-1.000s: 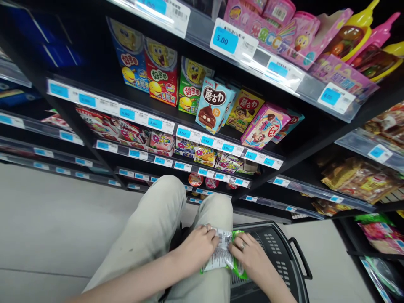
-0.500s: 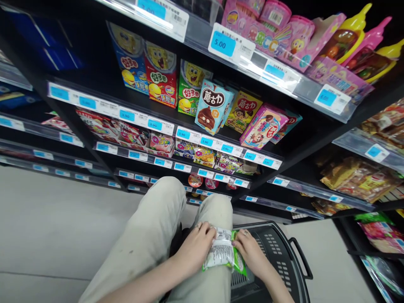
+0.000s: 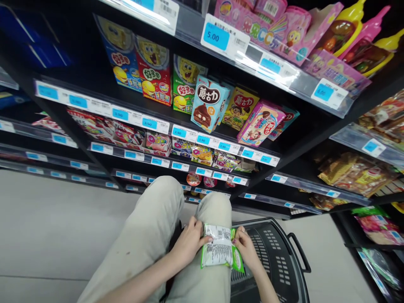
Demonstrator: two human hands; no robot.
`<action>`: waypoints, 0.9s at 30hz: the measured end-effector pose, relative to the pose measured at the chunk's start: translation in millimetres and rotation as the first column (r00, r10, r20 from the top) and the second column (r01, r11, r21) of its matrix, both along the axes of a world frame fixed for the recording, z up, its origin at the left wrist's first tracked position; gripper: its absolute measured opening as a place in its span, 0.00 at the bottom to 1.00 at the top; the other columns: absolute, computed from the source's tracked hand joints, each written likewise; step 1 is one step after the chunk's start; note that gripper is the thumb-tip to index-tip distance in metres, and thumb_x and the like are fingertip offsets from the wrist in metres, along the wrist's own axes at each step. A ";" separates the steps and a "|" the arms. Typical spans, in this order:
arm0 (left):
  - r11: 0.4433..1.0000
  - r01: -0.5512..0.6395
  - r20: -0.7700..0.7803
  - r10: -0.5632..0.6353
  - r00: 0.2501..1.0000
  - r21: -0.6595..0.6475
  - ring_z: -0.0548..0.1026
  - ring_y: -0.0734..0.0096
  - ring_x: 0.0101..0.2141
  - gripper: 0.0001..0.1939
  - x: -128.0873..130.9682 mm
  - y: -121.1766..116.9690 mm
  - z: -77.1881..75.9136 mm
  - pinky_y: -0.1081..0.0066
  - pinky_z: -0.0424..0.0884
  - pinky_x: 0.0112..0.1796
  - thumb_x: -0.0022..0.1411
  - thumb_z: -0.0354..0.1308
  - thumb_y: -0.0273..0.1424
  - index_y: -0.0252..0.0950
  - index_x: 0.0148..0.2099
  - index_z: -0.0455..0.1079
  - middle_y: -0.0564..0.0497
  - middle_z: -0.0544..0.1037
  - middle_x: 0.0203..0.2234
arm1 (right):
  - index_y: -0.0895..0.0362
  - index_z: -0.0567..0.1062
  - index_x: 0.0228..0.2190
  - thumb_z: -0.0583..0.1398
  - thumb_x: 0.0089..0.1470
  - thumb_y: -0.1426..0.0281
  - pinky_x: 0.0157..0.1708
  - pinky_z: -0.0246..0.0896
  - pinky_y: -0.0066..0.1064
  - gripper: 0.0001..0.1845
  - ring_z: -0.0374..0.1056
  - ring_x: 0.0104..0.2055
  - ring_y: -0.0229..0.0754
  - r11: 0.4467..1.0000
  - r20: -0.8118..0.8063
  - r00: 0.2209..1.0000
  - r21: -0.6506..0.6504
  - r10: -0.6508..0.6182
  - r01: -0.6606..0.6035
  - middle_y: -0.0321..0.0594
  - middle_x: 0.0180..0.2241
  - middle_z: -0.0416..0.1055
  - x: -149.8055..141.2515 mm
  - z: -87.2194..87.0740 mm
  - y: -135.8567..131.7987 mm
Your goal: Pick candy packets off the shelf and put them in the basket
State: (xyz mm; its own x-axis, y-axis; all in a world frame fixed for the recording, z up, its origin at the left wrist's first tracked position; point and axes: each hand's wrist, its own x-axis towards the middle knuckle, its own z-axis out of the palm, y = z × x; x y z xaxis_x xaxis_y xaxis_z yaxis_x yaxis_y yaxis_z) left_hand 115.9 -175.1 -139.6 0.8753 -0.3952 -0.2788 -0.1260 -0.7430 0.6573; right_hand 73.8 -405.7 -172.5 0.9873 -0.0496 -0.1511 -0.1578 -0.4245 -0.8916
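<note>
Across the thigh lies a snack packet [image 3: 217, 252] with a white printed back, bright green edges and a pale band over its middle. It looks like two packets held together, the greener one at the right; I cannot be sure. My left hand [image 3: 188, 240] grips the left edge, its thumb pressed on the white back and its other fingers bent beside the packet. At the right side, my right hand [image 3: 246, 246] pinches the green edge between thumb and fingers.
A black shopping basket [image 3: 277, 227] with a handle stands on the floor at the right. Ahead, black shelves carry snack boxes, including a blue box [image 3: 206, 105] and a pink box [image 3: 260, 124]. An upper shelf edge [image 3: 284, 75] juts out. Bagged snacks [image 3: 360, 172] fill shelves at the right.
My left hand has shifted left, baring more of the packet's upper left, with its thumb now stretched across the back. My right hand still pinches the right side. The view has shifted slightly.
</note>
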 end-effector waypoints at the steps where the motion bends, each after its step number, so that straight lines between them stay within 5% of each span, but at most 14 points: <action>1: 1.000 -0.014 -0.040 0.014 0.999 -0.003 0.66 0.66 0.34 0.14 0.6 0.7 -2.1 0.70 0.60 0.35 0.57 0.54 0.40 0.32 0.36 0.64 0.48 0.64 0.35 | 0.57 0.56 0.16 0.58 0.41 0.61 0.30 0.49 0.29 0.17 0.52 0.28 0.38 0.999 -0.007 0.999 0.031 -0.044 0.044 0.35 0.22 0.53 -0.9 -5.8 1.2; 5: 0.998 0.036 -0.106 -0.041 0.993 -0.053 0.66 0.71 0.26 0.18 4.9 7.3 -5.6 0.74 0.54 0.27 0.56 0.52 0.44 0.33 0.26 0.65 0.51 0.68 0.24 | 0.57 0.61 0.20 0.57 0.42 0.51 0.28 0.52 0.30 0.22 0.55 0.26 0.39 0.990 -0.088 0.992 0.102 -0.089 0.098 0.35 0.21 0.57 -9.1 -18.7 9.1; 8: 0.974 0.062 -0.117 -0.089 0.989 -0.218 0.63 0.76 0.23 0.18 6.0 9.7 -5.7 0.76 0.52 0.25 0.56 0.52 0.40 0.31 0.22 0.64 0.53 0.67 0.20 | 0.59 0.65 0.23 0.54 0.45 0.49 0.30 0.55 0.31 0.24 0.59 0.28 0.40 0.982 -0.147 0.987 0.164 -0.070 0.094 0.39 0.23 0.62 -17.4 -16.9 14.2; 13: 0.823 -0.052 -0.336 -0.173 0.926 -0.566 0.63 0.78 0.21 0.11 3.2 5.5 -5.9 0.79 0.55 0.22 0.48 0.59 0.34 0.29 0.27 0.68 0.55 0.66 0.19 | 0.57 0.65 0.29 0.57 0.42 0.47 0.31 0.56 0.29 0.25 0.60 0.29 0.39 0.905 -0.112 0.974 0.362 -0.196 0.224 0.38 0.26 0.63 -31.9 -9.8 19.5; 20: 0.753 -0.166 -0.502 -0.242 0.830 -0.637 0.67 0.76 0.24 0.16 -1.7 0.2 -5.0 0.81 0.60 0.22 0.36 0.66 0.26 0.27 0.32 0.70 0.52 0.73 0.23 | 0.56 0.63 0.30 0.61 0.38 0.49 0.23 0.52 0.25 0.25 0.56 0.23 0.36 0.809 -0.088 0.915 0.441 -0.393 0.389 0.33 0.21 0.59 -40.9 -5.2 34.5; 27: 0.729 -0.222 -0.628 -0.346 0.697 -0.648 0.70 0.71 0.22 0.15 0.0 1.8 -13.0 0.75 0.67 0.20 0.39 0.65 0.31 0.25 0.29 0.69 0.48 0.75 0.24 | 0.59 0.67 0.26 0.64 0.39 0.59 0.25 0.55 0.26 0.18 0.59 0.25 0.37 0.893 -0.143 0.942 0.302 -0.304 0.334 0.36 0.22 0.64 -29.2 22.5 25.8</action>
